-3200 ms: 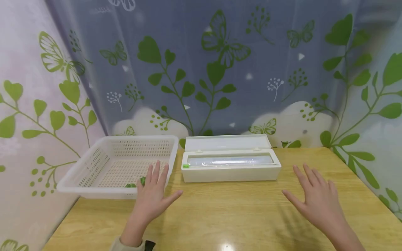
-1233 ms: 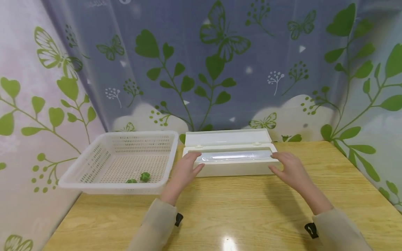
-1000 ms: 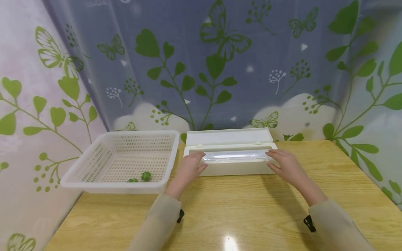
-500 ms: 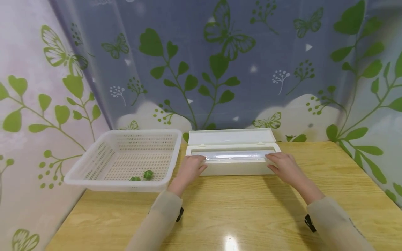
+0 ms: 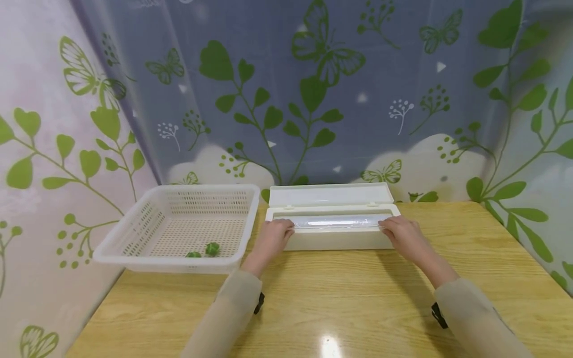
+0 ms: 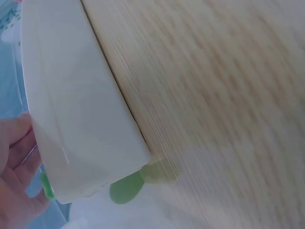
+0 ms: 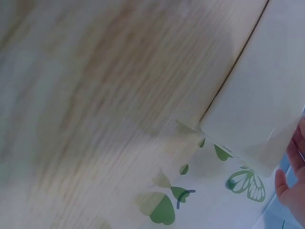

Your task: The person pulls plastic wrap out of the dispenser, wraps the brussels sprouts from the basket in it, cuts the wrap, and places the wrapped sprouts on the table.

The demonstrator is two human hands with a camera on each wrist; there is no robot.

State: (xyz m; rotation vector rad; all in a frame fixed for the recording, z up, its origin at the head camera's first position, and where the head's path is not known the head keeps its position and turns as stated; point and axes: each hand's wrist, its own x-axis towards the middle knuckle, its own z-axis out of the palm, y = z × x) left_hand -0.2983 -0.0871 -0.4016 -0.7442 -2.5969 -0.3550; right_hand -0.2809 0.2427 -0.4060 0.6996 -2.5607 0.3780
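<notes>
A white cling film dispenser box [image 5: 340, 239] stands on the table with its lid [image 5: 331, 195] tipped back. Inside lies a shiny roll of cling film [image 5: 335, 221]. My left hand [image 5: 271, 238] pinches the film's front edge near the left end. Towards the right end, my right hand [image 5: 400, 236] pinches the same edge. In the left wrist view, fingers [image 6: 16, 155] reach over the box's top edge beside a green slider [image 6: 46, 186]. The right wrist view shows my right hand [image 7: 294, 179] at the box's other end. The fingertips' contact with the film is partly hidden.
On the left stands a white perforated plastic basket [image 5: 165, 262] with two small green objects [image 5: 212, 249] inside. The wooden table [image 5: 340, 298] extends in front of the box. A patterned curtain [image 5: 250, 164] hangs close behind.
Both hands have come from above the table to the box's front edge. There, thumbs and fingers have closed together on the film. The box and basket have stayed put.
</notes>
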